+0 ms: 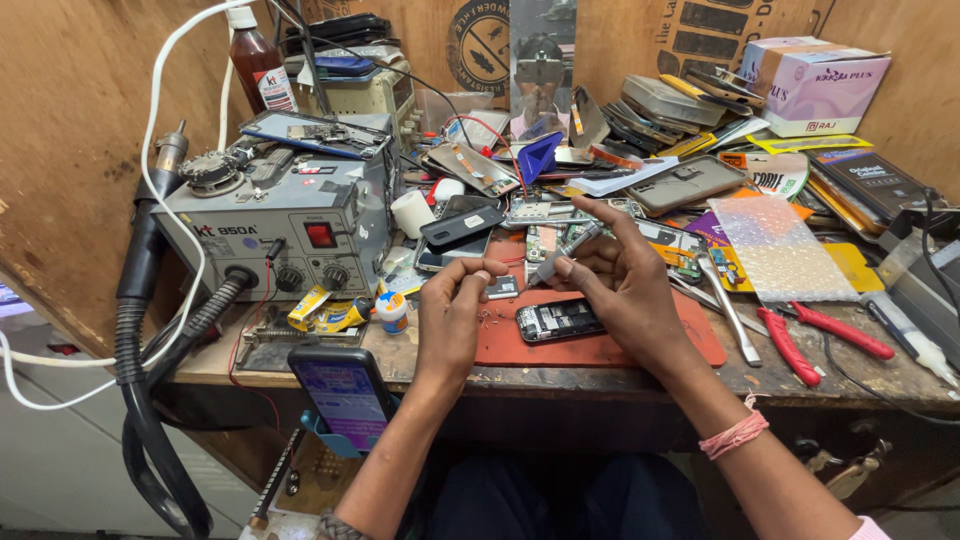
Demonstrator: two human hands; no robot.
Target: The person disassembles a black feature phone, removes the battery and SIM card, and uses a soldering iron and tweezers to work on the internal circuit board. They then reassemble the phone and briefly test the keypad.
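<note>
- Head view is showing a small grey-handled screwdriver (560,258) being pinched in the grip of the right hand (620,285), tip slanting down to the left.
- Left hand (452,310) is hovering just beside that tip, thumb and forefinger pressed together; whether anything tiny is sitting between them cannot be told.
- Below both hands, a small opened black mobile phone (558,321) is lying flat on a red rectangular rubber mat (690,345).
- That mat is resting on the cluttered wooden worktop (880,385).
- Red-handled pliers (815,340) are lying to the right, well apart from the hands.
- A grey box-shaped rework station (285,235) is standing at the left.
- A purple-screened smartphone (345,392) is propped at the worktop's near edge.
</note>
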